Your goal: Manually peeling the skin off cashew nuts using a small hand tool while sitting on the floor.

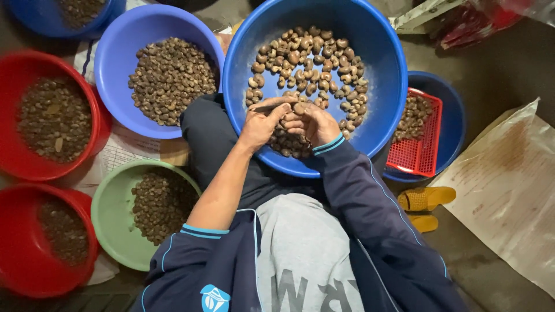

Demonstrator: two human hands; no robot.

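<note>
Both hands meet over the near rim of the large round blue plastic basin (381,69), and their fingers are curled inward around something small: the left hand (263,122) pinches what looks like a thin dark blade or pick (272,106) between thumb and forefinger, pointing toward the right hand (311,122), whose fingers close around a single brown cashew nut (299,108), so both grips are closed on small things, though the nut itself is mostly hidden by fingertips. Held just above the basin, the work sits where any scrap or slipped nut would drop back in among the heap of unpeeled brown cashew nuts (315,60) spread across the basin's floor. The basin rests against the person's lap, near enough that the forearms need hardly extend. Left of that basin stands a lighter blue plastic bowl (115,69) of smaller dark kernels, and further left two red plastic bowls (17,144) with darker, finer bits; below-left of the basin a pale green plastic bowl (110,214) holds another lot. Such a fan of bowls within arm's reach looks like a sorting layout, each grade to its own vessel, though that is a judgement. Right of the basin a red slotted plastic basket (419,153) sits inside another blue tub (454,115), with a few nuts in it. Beyond lie yellow rubber sandals (426,198) and a crumpled clear plastic sheet (509,190) on the floor.
</note>
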